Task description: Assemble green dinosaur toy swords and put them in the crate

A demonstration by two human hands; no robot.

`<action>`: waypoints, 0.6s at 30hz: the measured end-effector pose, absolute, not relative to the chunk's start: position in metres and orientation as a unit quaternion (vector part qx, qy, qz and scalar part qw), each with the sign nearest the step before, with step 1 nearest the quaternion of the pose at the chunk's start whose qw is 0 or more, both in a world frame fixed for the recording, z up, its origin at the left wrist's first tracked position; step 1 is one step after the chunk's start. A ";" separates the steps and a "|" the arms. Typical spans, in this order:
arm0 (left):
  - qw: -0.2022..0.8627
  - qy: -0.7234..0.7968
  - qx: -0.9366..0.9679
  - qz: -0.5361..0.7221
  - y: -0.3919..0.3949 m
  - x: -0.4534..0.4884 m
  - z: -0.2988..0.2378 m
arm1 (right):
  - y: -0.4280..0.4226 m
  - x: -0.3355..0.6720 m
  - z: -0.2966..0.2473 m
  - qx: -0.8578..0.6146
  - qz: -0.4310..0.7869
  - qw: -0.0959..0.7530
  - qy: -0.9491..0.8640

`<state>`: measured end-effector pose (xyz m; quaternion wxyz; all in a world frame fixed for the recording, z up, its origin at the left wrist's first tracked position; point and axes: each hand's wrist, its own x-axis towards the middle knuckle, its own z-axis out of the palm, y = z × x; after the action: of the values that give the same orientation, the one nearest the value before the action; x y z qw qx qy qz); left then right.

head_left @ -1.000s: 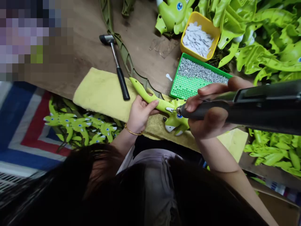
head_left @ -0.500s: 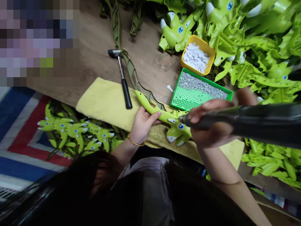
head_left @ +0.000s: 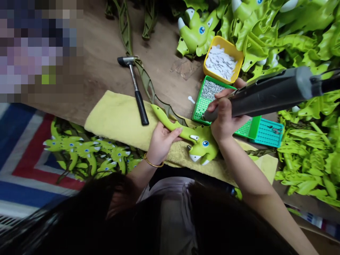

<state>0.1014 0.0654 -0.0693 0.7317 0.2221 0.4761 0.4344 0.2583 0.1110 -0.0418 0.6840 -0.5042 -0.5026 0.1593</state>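
Note:
A lime-green plastic toy dinosaur (head_left: 198, 132) with blue eyes and white horns lies on a folded yellow cloth (head_left: 119, 122). Thumb and fingers of my left hand (head_left: 162, 141) are closed around its long tail-like part. My right hand (head_left: 225, 120) grips a dark grey electric screwdriver (head_left: 271, 92), whose tip points down at the near left of a green perforated basket (head_left: 196, 114). Small silver screws (head_left: 212, 89) fill the far part of that basket, and my right hand covers some of it. An olive-green webbed strip (head_left: 167, 108) runs behind the toy.
A black-handled hammer (head_left: 140, 108) rests partly on the cloth. Behind the basket stands a yellow bin (head_left: 240, 67) of flat white pieces. Green toy parts (head_left: 305, 159) pile up at right and back; more dinosaurs (head_left: 87, 150) lie at left. A teal tray (head_left: 269, 132) adjoins the basket.
My right hand has lifted the screwdriver off the toy's head and carried it up and away to the green basket. My left hand still holds the toy in the same spot.

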 end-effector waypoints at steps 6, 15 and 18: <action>0.742 0.462 0.207 0.440 0.066 0.100 -0.068 | 0.110 0.258 -0.040 -0.467 0.168 0.702 -0.510; 0.748 0.444 0.234 0.433 0.065 0.096 -0.072 | 0.111 0.259 -0.035 -0.466 0.153 0.698 -0.523; 0.748 0.436 0.251 0.433 0.065 0.095 -0.075 | 0.105 0.250 -0.016 -0.437 0.137 0.725 -0.514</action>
<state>0.0946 0.0652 -0.0749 0.7482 0.2508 0.4356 0.4331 0.2500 0.1045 -0.0156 0.7252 -0.4372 -0.5139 0.1374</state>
